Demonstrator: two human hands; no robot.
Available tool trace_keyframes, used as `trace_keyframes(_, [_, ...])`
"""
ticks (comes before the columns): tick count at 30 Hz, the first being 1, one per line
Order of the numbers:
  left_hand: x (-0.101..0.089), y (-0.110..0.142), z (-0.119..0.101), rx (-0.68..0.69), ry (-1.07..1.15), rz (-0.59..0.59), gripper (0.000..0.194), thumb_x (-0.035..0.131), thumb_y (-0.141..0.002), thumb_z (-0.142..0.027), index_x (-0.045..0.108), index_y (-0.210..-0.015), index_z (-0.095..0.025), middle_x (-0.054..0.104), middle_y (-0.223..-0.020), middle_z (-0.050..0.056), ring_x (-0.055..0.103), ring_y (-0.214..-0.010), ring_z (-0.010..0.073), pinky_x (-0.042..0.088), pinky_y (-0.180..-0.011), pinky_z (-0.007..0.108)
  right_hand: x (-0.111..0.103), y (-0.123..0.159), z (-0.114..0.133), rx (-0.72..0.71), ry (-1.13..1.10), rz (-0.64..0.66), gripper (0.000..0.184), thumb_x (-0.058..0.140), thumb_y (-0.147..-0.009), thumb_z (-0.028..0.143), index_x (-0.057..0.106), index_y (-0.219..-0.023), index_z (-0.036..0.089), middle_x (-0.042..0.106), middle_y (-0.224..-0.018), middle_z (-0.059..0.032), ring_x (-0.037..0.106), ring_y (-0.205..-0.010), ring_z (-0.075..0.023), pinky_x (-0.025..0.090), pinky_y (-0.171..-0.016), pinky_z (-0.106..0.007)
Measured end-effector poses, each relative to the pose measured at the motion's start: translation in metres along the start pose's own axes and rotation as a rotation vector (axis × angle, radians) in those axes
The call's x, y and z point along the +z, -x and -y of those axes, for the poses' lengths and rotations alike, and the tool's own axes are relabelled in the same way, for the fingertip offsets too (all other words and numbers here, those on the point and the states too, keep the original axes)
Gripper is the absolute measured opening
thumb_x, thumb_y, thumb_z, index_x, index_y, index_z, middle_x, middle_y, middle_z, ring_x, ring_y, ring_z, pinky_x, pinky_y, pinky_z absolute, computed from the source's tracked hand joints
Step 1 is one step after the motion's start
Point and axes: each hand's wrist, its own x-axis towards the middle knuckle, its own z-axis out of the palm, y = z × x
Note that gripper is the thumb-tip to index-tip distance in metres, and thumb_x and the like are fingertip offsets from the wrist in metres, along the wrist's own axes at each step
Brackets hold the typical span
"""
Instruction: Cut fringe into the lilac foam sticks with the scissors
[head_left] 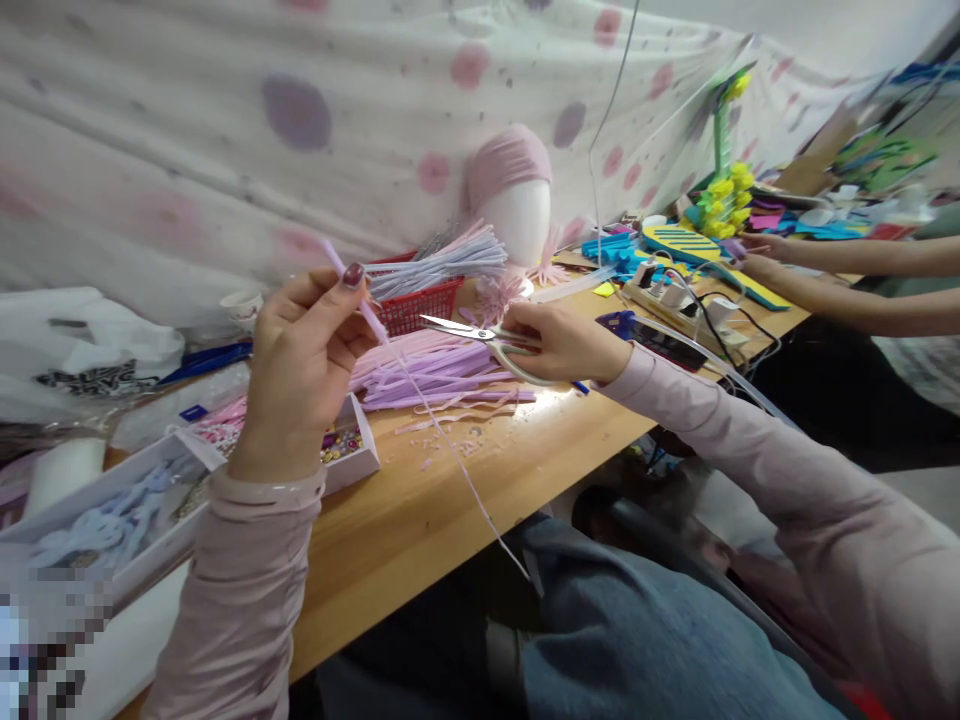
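My left hand point(296, 375) is raised on the left, thumb and fingers pinching a lilac pipe cleaner point(373, 323). Its upper part is fluffy; below, a much thinner strand runs down past the table edge toward my lap. In my right hand point(574, 343) is a pair of scissors point(484, 334), blades slightly apart and pointing left at the pipe cleaner, with a gap between. Under and behind them lies a pile of purple and pink pipe cleaners point(442, 375). Small pink fluff clippings point(469, 443) are scattered on the wooden table point(420, 510).
A red basket point(416, 308) holds pale pipe cleaners. Behind stands a white head form point(527, 220) with a pink cover. White boxes of beads point(367, 455) and pale strands point(112, 520) sit left. A power strip point(675, 305) and another person's hands point(750, 258) are right.
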Motion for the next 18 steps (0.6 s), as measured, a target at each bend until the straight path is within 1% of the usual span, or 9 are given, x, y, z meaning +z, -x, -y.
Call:
trace_keyframes(4, [-0.0014,-0.0016,-0.0015,0.008,-0.011,-0.009,0.013,0.067,-0.075,-0.005,0.068,-0.068,-0.015,0.065,-0.057,-0.004,0.059,-0.047,0.0065,0.051,-0.044,0.016,0.0060,-0.0011,-0.0013,-0.003,-0.009,0.031,0.025,0.057,-0.083,0.040,0.049,-0.074,0.018,0.044,-0.061,0.0044,0.032,-0.055,-0.0083,0.021,-0.056,-0.026])
trace_keyframes(7, [-0.0002,-0.0013,-0.0022,0.013,-0.005,-0.022,0.014,0.065,-0.075,-0.001,0.067,-0.068,-0.013,0.065,-0.056,-0.004,0.059,-0.046,0.0057,0.049,-0.043,0.014,0.0061,-0.0022,-0.0009,0.007,-0.020,0.045,0.025,0.059,-0.082,0.040,0.050,-0.074,0.018,0.045,-0.061,0.0043,0.032,-0.055,-0.0081,0.021,-0.055,-0.027])
trace_keyframes(12, [0.0011,0.0005,-0.0033,0.016,-0.009,-0.021,0.014,0.065,-0.076,0.000,0.067,-0.068,-0.012,0.065,-0.057,-0.003,0.060,-0.046,0.0048,0.049,-0.045,0.012,0.0033,-0.0029,-0.0005,0.013,-0.079,0.059,0.026,0.059,-0.082,0.041,0.053,-0.076,0.017,0.046,-0.061,0.0042,0.033,-0.056,-0.0083,0.021,-0.055,-0.027])
trace_keyframes(15, [-0.0001,0.0009,-0.0034,0.001,-0.029,-0.026,0.014,0.067,-0.074,-0.001,0.067,-0.067,-0.013,0.064,-0.057,-0.004,0.059,-0.048,0.0045,0.049,-0.046,0.012,0.0028,-0.0026,-0.0007,0.020,-0.112,0.057,0.026,0.060,-0.082,0.041,0.052,-0.074,0.017,0.044,-0.061,0.0050,0.032,-0.056,-0.0080,0.021,-0.055,-0.027])
trace_keyframes(17, [-0.0016,0.0003,-0.0023,-0.010,-0.044,-0.016,0.011,0.071,-0.072,-0.005,0.067,-0.068,-0.014,0.064,-0.057,-0.004,0.058,-0.048,0.0048,0.050,-0.047,0.013,0.0055,-0.0015,-0.0005,0.046,-0.181,0.028,0.028,0.063,-0.081,0.041,0.049,-0.071,0.018,0.043,-0.061,0.0057,0.032,-0.056,-0.0078,0.022,-0.055,-0.026])
trace_keyframes(18, [-0.0023,-0.0003,-0.0012,-0.016,-0.055,-0.010,0.010,0.073,-0.071,-0.007,0.068,-0.068,-0.015,0.064,-0.057,-0.004,0.058,-0.048,0.0050,0.050,-0.047,0.014,0.0085,-0.0006,0.0000,0.077,-0.264,0.004,0.030,0.064,-0.080,0.041,0.048,-0.070,0.018,0.042,-0.061,0.0059,0.033,-0.056,-0.0077,0.024,-0.054,-0.025])
